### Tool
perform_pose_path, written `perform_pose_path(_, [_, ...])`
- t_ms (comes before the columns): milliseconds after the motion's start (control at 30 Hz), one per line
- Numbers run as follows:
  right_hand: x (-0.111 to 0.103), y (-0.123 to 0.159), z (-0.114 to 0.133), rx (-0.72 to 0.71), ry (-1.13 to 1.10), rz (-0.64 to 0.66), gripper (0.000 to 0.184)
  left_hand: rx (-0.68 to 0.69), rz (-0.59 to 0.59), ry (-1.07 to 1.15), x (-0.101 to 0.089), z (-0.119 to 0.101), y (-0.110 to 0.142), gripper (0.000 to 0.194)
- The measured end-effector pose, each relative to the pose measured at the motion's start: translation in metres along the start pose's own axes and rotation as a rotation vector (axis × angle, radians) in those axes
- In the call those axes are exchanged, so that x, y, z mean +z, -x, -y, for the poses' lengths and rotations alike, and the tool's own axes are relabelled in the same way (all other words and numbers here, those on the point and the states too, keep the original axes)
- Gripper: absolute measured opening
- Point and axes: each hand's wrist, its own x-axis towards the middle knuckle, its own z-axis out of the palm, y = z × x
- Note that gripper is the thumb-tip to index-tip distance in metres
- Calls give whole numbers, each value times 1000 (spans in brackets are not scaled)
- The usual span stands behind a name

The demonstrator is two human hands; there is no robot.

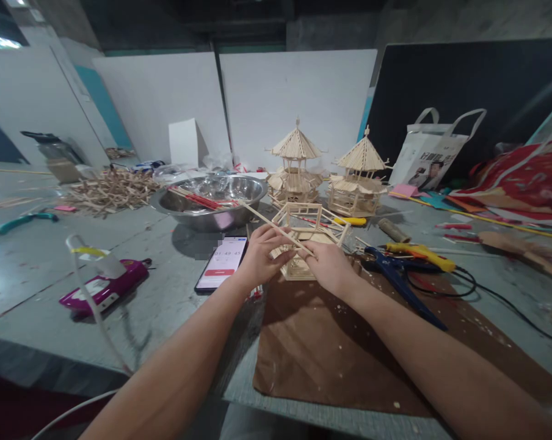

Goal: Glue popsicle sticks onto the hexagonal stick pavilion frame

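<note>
1. I find the pale wooden-stick model frame with angled sides (pixel 309 234) at the far-left corner of the brown cloth-like sheet (pixel 312 342), which lies along the near edge of the grey table (pixel 166 305).
2. The long, thin, pale wooden stick (pixel 280 231) slants across the frame; its near end is pinched between the right hand's (pixel 327 266) thumb and forefinger.
3. The left hand (pixel 262 253) curls at the frame's left side, fingers bent against the stick; I cannot tell whether it grips stick or frame.
4. In my judgement, good handling means steadying the frame lightly, pinching close to the joint and keeping the stick's long free end off the slender uprights.
5. That free end points towards the round steel basin (pixel 163 211); contact is unclear.
6. The black smartphone with lit screen (pixel 221 263) lies left of the sheet.
7. The dark-blue long-handled tool (pixel 406 290) rests on the sheet's right part.
8. Two roofed wooden-stick pavilions (pixel 297 148) stand beyond the frame, towards the table's far edge.
</note>
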Motion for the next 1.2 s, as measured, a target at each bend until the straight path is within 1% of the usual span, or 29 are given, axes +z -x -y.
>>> perform_pose_path(167, [-3, -2, -4, -18, -176, -66, 34, -13, 11, -2, -1, 3, 2, 28])
perform_pose_path(233, [-6, -3, -5, -7, -249, -101, 33, -21, 7, 9, -2, 3, 3, 33])
perform_pose_path(300, [-12, -3, -6, 8, -309, -132, 36, -36, 10, 45, -5, 3, 4, 33])
perform_pose_path(400, [-27, -3, -8, 19, -318, -151, 42, -82, 0, 109, -10, 1, 4, 30])
perform_pose_path(500, [-50, -2, -14, -24, -274, -211, 39, -126, -37, 126, -12, 0, 4, 28])
perform_pose_path(567, [-66, 2, -25, -83, -249, -244, 34, -130, -59, 124, -12, 0, 4, 27])
perform_pose_path(667, [-84, 12, -49, -149, -195, -170, 27, -122, -70, 120, -10, 0, 5, 26])
perform_pose_path(767, [-93, 20, -76, -134, -131, -158, 22, -104, -72, 115, -8, -1, 5, 27])
perform_pose_path(867, [-91, 21, -91, -178, -65, -139, 19, -84, -64, 106, -7, -3, 5, 27])
perform_pose_path(967, [-82, 18, -93, -203, -55, -145, 18, -79, -64, 87, -6, -6, 6, 27])
perform_pose_path(1100, [-69, 15, -90, -150, -51, -227, 18, -78, -74, 67, -4, -7, 6, 27])
perform_pose_path(1200, [-65, 14, -93, -124, -30, -236, 19, -85, -77, 58, -3, -7, 6, 25])
